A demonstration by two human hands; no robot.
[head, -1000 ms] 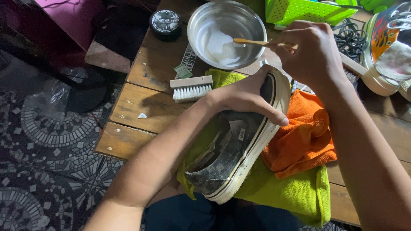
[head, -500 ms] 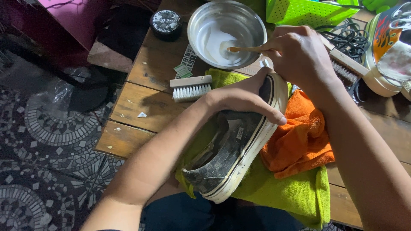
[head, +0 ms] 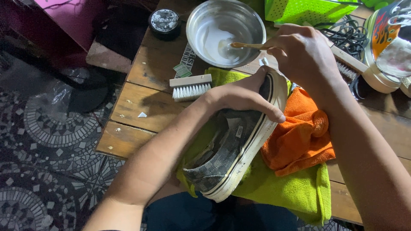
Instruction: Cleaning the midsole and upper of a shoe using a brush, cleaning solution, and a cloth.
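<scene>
My left hand (head: 244, 95) grips the heel end of a dark checkered sneaker (head: 227, 154) with a white sole, tilted on its side over a lime-green cloth (head: 291, 188). In my right hand (head: 304, 53) is a thin wooden-handled brush (head: 248, 45), its head dipped into the white liquid inside a steel bowl (head: 226, 32) at the back of the wooden table (head: 132, 107). An orange cloth (head: 302, 139) lies bunched just right of the sneaker.
A white-bristled wooden brush (head: 191, 87) lies left of the sneaker. A round black tin (head: 165, 21) stands by the bowl. Behind my right hand are a green perforated basket (head: 308, 10), black cords (head: 346, 36), another brush (head: 347, 64) and a flame-patterned sneaker (head: 387, 47). Mosaic floor (head: 43, 141) lies left.
The brush head dipped from the bowl's right rim down into the white liquid and stirred there. My left hand and the sneaker shifted only slightly.
</scene>
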